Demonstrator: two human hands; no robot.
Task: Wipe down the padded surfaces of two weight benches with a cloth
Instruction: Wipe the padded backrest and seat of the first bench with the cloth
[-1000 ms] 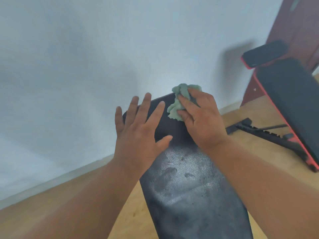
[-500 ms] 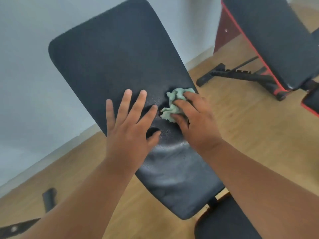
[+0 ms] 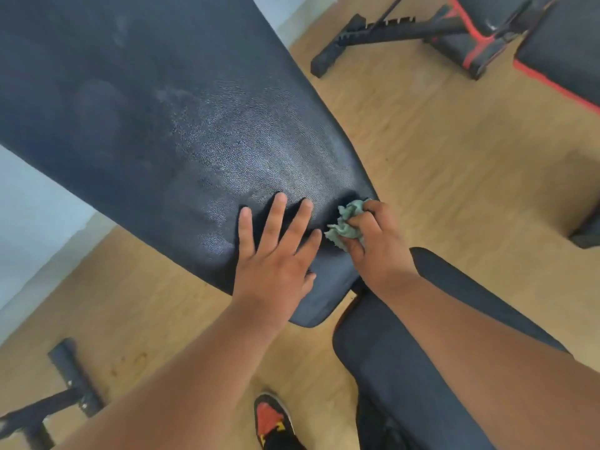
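While splayed, left hand point(image 3: 272, 271) flat.

Home gym room, two black padded weight benches point(image 3: 181, 131), wooden floor point(image 3: 438, 164), plain wall point(image 3: 32, 196)

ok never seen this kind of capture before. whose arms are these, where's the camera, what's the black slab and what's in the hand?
No machine here: the arms are a person's, filmed by one wide-angle camera worn on the head, looking down. The black slab is the padded backrest of a weight bench, with its seat pad below. The left hand rests flat on the backrest, fingers spread. The right hand grips a crumpled green cloth against the pad's right edge. A second bench with red trim stands on the wooden floor at top right. A shoe shows at the bottom.
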